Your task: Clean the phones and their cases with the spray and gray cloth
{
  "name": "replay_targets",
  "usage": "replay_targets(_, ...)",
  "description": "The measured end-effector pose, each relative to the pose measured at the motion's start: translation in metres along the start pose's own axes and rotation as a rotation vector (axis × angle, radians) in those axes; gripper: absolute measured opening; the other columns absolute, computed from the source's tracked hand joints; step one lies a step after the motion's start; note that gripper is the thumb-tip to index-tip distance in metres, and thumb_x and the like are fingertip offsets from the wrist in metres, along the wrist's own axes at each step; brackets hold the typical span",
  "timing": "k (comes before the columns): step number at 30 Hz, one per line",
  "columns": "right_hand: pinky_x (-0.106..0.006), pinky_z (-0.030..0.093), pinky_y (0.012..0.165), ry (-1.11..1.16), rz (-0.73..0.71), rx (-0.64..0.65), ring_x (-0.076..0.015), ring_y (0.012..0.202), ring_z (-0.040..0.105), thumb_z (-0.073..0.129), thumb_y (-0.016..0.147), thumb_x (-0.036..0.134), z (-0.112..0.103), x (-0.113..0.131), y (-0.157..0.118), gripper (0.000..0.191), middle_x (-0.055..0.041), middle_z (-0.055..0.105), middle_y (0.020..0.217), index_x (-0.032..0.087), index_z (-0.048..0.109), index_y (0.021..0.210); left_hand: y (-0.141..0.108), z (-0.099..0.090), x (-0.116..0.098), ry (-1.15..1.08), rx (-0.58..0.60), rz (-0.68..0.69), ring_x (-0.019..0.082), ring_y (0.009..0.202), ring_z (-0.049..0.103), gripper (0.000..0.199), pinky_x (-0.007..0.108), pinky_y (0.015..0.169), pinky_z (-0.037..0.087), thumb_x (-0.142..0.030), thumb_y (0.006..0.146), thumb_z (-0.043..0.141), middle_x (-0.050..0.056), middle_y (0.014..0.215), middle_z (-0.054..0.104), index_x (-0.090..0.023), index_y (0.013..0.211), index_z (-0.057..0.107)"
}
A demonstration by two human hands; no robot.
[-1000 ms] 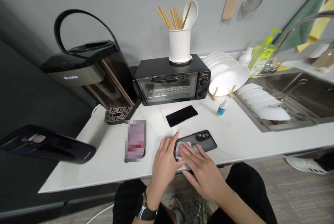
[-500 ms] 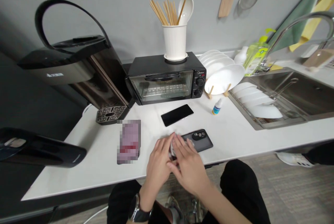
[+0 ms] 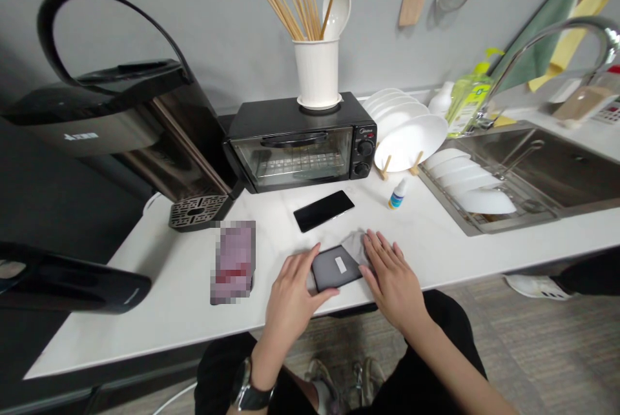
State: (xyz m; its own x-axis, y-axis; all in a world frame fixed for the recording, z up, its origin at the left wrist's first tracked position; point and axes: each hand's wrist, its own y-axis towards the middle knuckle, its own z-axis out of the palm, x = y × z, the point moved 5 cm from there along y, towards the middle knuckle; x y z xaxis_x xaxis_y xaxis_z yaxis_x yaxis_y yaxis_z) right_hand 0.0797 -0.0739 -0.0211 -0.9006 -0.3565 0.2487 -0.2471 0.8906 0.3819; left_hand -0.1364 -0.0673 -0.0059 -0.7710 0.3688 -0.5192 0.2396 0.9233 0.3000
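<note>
A dark grey phone case (image 3: 329, 270) with a small pale label lies flat near the counter's front edge. My left hand (image 3: 292, 289) grips its left end, thumb at the near edge and fingers at the far edge. Over the right end, my right hand (image 3: 393, 278) presses a thin grey cloth (image 3: 355, 247), fingers close together and nearly flat. Cloth and hand cover the case's camera end. Behind the case lies a phone (image 3: 324, 210) with a black screen. A small dropper bottle (image 3: 397, 194) with a blue label stands to its right.
A pixelated purple item (image 3: 235, 260) lies on the left of the white counter (image 3: 169, 286). Beyond are a black drinks machine (image 3: 145, 124), a toaster oven (image 3: 295, 144) and racked white plates (image 3: 411, 141). The sink (image 3: 542, 173), holding dishes, is at right.
My hands have moved apart, the left to the case's left end, the right sliding rightward with the cloth. The case's camera end is now covered and its labelled middle shows.
</note>
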Motion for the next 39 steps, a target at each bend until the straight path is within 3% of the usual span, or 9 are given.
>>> replay_targets(6, -0.053, 0.039, 0.123, 0.154, -0.046, 0.017, -0.0332, 0.151, 0.042, 0.044, 0.109, 0.034, 0.023, 0.089, 0.022, 0.057, -0.0229, 0.044, 0.16, 0.0, 0.045, 0.154, -0.005, -0.002, 0.001, 0.006, -0.006, 0.042, 0.03, 0.122, 0.06, 0.074, 0.047, 0.107, 0.051, -0.008, 0.089, 0.064, 0.009, 0.135, 0.065, -0.028, 0.157, 0.04)
replay_targets(9, -0.049, 0.038, 0.124, 0.246, -0.137, 0.052, -0.0288, 0.151, 0.043, 0.046, 0.108, 0.03, 0.017, 0.109, 0.012, 0.054, -0.0187, 0.046, 0.16, 0.004, 0.046, 0.155, -0.007, -0.004, 0.004, 0.018, -0.009, 0.024, 0.029, 0.119, 0.06, 0.081, 0.047, 0.104, 0.052, 0.0, 0.087, 0.057, 0.009, 0.132, 0.065, -0.029, 0.16, 0.035)
replay_targets(13, -0.051, 0.039, 0.123, 0.203, -0.241, 0.125, -0.0264, 0.153, 0.04, 0.049, 0.107, 0.029, 0.002, 0.074, -0.015, 0.054, -0.0104, 0.043, 0.164, 0.014, 0.043, 0.158, -0.006, -0.003, 0.005, 0.015, 0.001, -0.02, 0.032, 0.119, 0.06, 0.091, 0.049, 0.101, 0.054, -0.015, 0.083, 0.079, 0.008, 0.13, 0.066, -0.03, 0.16, 0.034)
replay_targets(17, -0.054, 0.04, 0.121, 0.032, -0.129, 0.046, -0.0294, 0.155, 0.035, 0.046, 0.109, 0.034, -0.008, 0.012, -0.023, 0.06, -0.0114, 0.037, 0.167, 0.015, 0.032, 0.164, -0.002, -0.002, 0.0, -0.007, 0.009, 0.008, 0.032, 0.119, 0.061, 0.096, 0.05, 0.102, 0.053, -0.03, 0.078, 0.091, 0.008, 0.131, 0.066, -0.031, 0.158, 0.037)
replay_targets(20, -0.056, 0.04, 0.121, -0.03, -0.042, -0.019, -0.0322, 0.155, 0.035, 0.043, 0.11, 0.038, -0.004, -0.008, -0.01, 0.058, -0.0145, 0.037, 0.167, 0.012, 0.035, 0.162, 0.0, -0.002, -0.002, -0.006, 0.015, 0.007, 0.032, 0.12, 0.061, 0.094, 0.049, 0.103, 0.053, -0.031, 0.077, 0.091, 0.007, 0.132, 0.066, -0.033, 0.156, 0.04)
replay_targets(25, -0.056, 0.041, 0.12, -0.001, 0.045, -0.066, -0.0378, 0.151, 0.041, 0.045, 0.109, 0.041, 0.014, 0.028, 0.019, 0.059, -0.0238, 0.041, 0.162, 0.001, 0.048, 0.152, 0.001, -0.001, -0.002, 0.007, 0.023, 0.015, 0.032, 0.12, 0.061, 0.086, 0.049, 0.103, 0.053, -0.027, 0.082, 0.086, 0.008, 0.132, 0.067, -0.03, 0.155, 0.042)
replay_targets(31, -0.05, 0.04, 0.123, 0.191, -0.146, 0.018, -0.0316, 0.15, 0.044, 0.052, 0.107, 0.037, 0.019, 0.102, 0.011, 0.059, -0.0218, 0.045, 0.16, 0.001, 0.046, 0.154, -0.002, -0.003, 0.003, 0.01, 0.018, 0.071, 0.028, 0.122, 0.061, 0.082, 0.045, 0.105, 0.053, -0.002, 0.085, 0.061, 0.008, 0.138, 0.066, -0.028, 0.159, 0.038)
replay_targets(34, -0.048, 0.04, 0.124, 0.229, -0.219, 0.076, -0.0258, 0.151, 0.043, 0.053, 0.106, 0.031, 0.006, 0.088, -0.009, 0.054, -0.0135, 0.046, 0.162, 0.011, 0.046, 0.156, -0.002, -0.003, 0.005, -0.01, 0.034, 0.032, 0.029, 0.121, 0.063, 0.088, 0.044, 0.101, 0.055, -0.008, 0.083, 0.072, 0.008, 0.135, 0.068, -0.03, 0.16, 0.035)
replay_targets(39, -0.054, 0.041, 0.121, 0.044, -0.102, 0.048, -0.0284, 0.155, 0.036, 0.043, 0.11, 0.031, -0.011, 0.011, -0.025, 0.056, -0.0107, 0.038, 0.166, 0.016, 0.033, 0.163, 0.0, -0.003, 0.001, -0.028, 0.029, 0.011, 0.031, 0.123, 0.064, 0.097, 0.048, 0.104, 0.054, -0.029, 0.078, 0.09, 0.006, 0.134, 0.068, -0.033, 0.159, 0.036)
